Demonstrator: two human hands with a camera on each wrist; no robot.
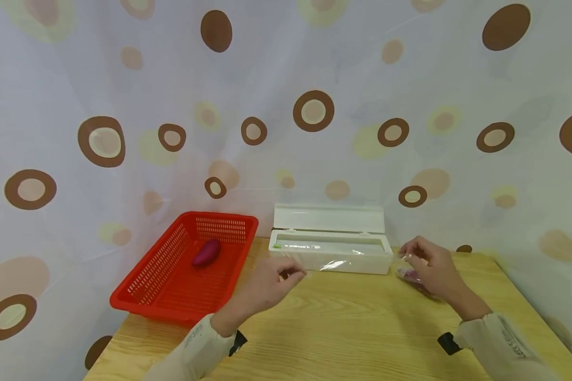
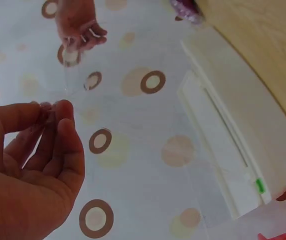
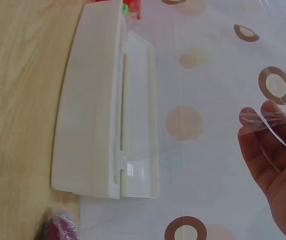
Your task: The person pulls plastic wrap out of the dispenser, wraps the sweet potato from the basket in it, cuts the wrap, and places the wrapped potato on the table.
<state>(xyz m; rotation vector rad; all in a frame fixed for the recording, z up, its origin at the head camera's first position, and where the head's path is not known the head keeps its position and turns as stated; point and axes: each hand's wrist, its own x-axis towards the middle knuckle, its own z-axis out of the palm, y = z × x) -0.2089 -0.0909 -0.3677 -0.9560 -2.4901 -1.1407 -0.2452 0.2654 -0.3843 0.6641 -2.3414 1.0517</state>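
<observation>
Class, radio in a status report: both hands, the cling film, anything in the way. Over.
Left hand and right hand each pinch the cling film, stretched out from the open white dispenser. Wrapped purple item lies under the right hand. Nothing blocks the film.

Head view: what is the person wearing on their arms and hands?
Both hands, left hand and right hand, are bare. Each arm wears a cream long sleeve with small grey print near the cuff, and a black wrist strap shows at each wrist.
</observation>
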